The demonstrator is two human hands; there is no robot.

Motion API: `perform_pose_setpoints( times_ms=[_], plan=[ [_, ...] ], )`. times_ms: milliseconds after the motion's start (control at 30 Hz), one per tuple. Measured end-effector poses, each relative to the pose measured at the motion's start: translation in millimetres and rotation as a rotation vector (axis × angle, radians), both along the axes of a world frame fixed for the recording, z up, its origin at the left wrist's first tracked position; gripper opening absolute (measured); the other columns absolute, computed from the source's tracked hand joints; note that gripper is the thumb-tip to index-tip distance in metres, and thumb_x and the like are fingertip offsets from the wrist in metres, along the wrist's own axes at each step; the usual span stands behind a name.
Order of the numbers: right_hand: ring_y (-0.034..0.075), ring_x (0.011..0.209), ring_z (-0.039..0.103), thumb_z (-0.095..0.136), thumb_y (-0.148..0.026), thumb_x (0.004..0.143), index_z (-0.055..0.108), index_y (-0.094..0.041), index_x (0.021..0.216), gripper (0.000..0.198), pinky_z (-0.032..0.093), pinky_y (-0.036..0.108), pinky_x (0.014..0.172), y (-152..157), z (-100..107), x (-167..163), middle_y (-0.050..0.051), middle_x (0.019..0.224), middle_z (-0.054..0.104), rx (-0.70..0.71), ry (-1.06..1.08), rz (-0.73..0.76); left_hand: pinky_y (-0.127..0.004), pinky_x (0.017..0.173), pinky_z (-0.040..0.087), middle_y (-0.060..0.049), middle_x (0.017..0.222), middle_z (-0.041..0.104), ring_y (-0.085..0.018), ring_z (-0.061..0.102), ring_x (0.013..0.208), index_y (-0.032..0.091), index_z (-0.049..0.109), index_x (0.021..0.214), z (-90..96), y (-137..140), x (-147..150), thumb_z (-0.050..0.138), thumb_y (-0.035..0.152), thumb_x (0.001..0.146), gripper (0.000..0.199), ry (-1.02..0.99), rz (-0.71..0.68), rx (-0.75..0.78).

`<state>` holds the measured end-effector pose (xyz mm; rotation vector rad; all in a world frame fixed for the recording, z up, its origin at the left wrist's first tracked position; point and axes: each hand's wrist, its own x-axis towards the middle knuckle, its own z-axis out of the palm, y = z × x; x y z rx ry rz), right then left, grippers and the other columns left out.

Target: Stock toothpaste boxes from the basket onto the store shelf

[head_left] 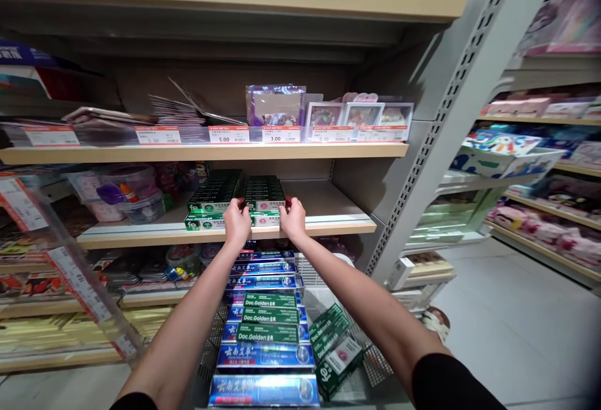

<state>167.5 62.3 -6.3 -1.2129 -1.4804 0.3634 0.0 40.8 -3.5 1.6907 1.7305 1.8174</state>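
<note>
Currently | left hand [238, 222], right hand [293, 217] grasping green cartons [264, 203] between them | at front edge [328, 230] | shelf surface [323, 201] extends rightward

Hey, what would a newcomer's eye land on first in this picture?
Probably the left hand and right hand, in the middle, at either end of the right-hand group of green boxes on the shelf. Next, the shiny blue boxes below, in a mesh basket between the forearms, with tilted green cartons to their right.
</note>
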Motion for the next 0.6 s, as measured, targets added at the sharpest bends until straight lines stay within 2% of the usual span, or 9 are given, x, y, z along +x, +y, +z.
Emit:
perform_pose_setpoints(
  times_ms=[133, 367, 500, 600],
  plan=[
    [0.029, 0.093, 0.057, 0.048, -0.020, 0.085, 0.055, -0.018, 0.090, 0.009, 0.047, 0.046, 0.088, 6, 1, -4, 0.013, 0.093, 0.058, -0.046, -0.064, -0.072, -0.044, 0.086, 0.049, -0.015, 0.095, 0.067, -0.030, 0.065, 0.093, 0.015, 0.058, 0.103, 1.7, 6, 2, 0.051, 0.021, 0.083, 0.022, 0.091, 0.064, -0.013],
    [0.028, 0.092, 0.056, 0.045, -0.021, 0.085, 0.051, -0.020, 0.088, 0.007, 0.046, 0.047, 0.088, 8, -5, -6, 0.011, 0.092, 0.056, -0.022, -0.040, -0.063, -0.047, 0.091, 0.047, -0.014, 0.097, 0.064, -0.031, 0.062, 0.098, 0.017, 0.056, 0.103, 1.3, 4, 5, 0.050, 0.017, 0.081, 0.022, 0.094, 0.057, 0.013],
    [0.027, 0.094, 0.056, 0.047, -0.022, 0.085, 0.055, -0.020, 0.093, 0.011, 0.047, 0.045, 0.090, 8, -4, -7, 0.011, 0.093, 0.057, -0.008, -0.005, -0.056, -0.049, 0.096, 0.044, -0.017, 0.104, 0.064, -0.032, 0.060, 0.106, 0.015, 0.055, 0.108, 3.4, 3, 7, 0.049, 0.016, 0.082, 0.027, 0.084, 0.037, 0.005],
    [0.028, 0.099, 0.057, 0.052, -0.025, 0.083, 0.056, -0.018, 0.107, 0.025, 0.047, 0.046, 0.094, 6, 0, -5, 0.012, 0.099, 0.059, 0.000, 0.059, -0.033, -0.049, 0.099, 0.043, -0.019, 0.115, 0.062, -0.033, 0.057, 0.114, 0.013, 0.052, 0.119, 6.9, -5, 6, 0.048, 0.018, 0.085, 0.034, 0.131, -0.009, 0.010]
  ],
)
